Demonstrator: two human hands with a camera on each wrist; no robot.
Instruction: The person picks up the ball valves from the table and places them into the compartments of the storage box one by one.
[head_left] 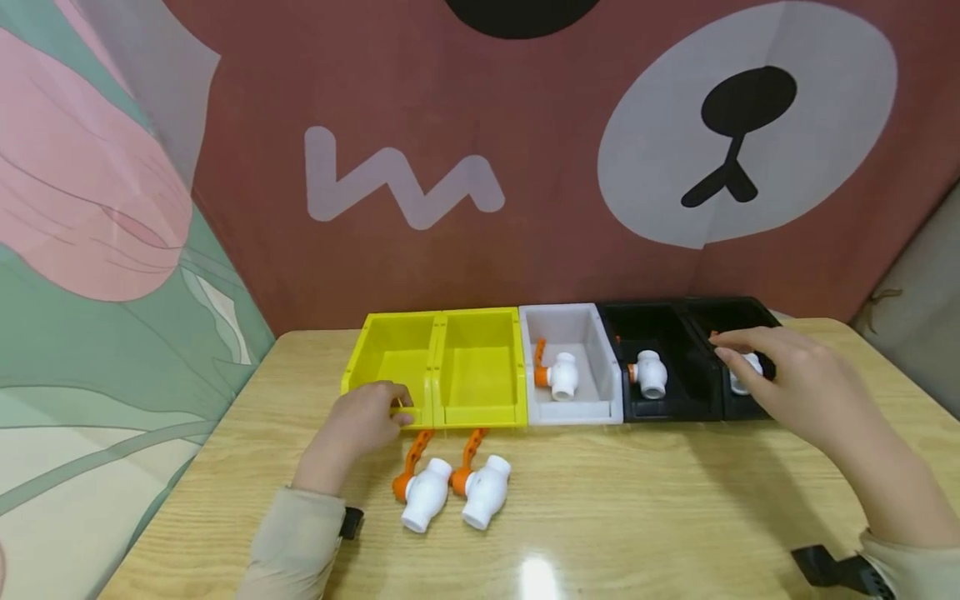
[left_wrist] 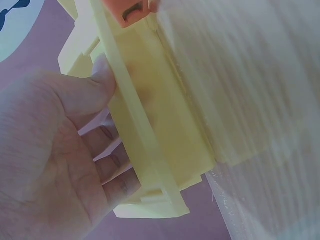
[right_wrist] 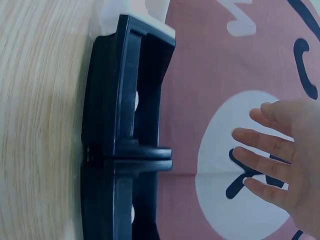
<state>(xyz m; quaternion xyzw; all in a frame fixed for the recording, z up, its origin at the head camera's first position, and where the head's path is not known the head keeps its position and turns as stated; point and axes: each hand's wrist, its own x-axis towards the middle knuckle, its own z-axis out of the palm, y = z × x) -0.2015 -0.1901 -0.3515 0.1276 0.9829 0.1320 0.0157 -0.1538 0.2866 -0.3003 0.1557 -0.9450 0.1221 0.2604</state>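
My left hand (head_left: 372,419) grips the front rim of the leftmost yellow bin (head_left: 390,367); in the left wrist view the thumb lies against the rim and the fingers reach over it. My right hand (head_left: 798,383) hovers over the far-right black bin (head_left: 731,312), partly hiding a white ball valve (head_left: 742,379) inside. In the right wrist view its fingers are spread and hold nothing. Two white ball valves with orange handles (head_left: 426,496) (head_left: 486,493) lie on the table before the yellow bins.
A second yellow bin (head_left: 480,358) adjoins the first. The white bin (head_left: 573,410) holds a ball valve (head_left: 562,377), and the left black bin (head_left: 675,408) another (head_left: 651,374). The bins form a row on the wooden table (head_left: 637,517) before a printed cloth (head_left: 525,250).
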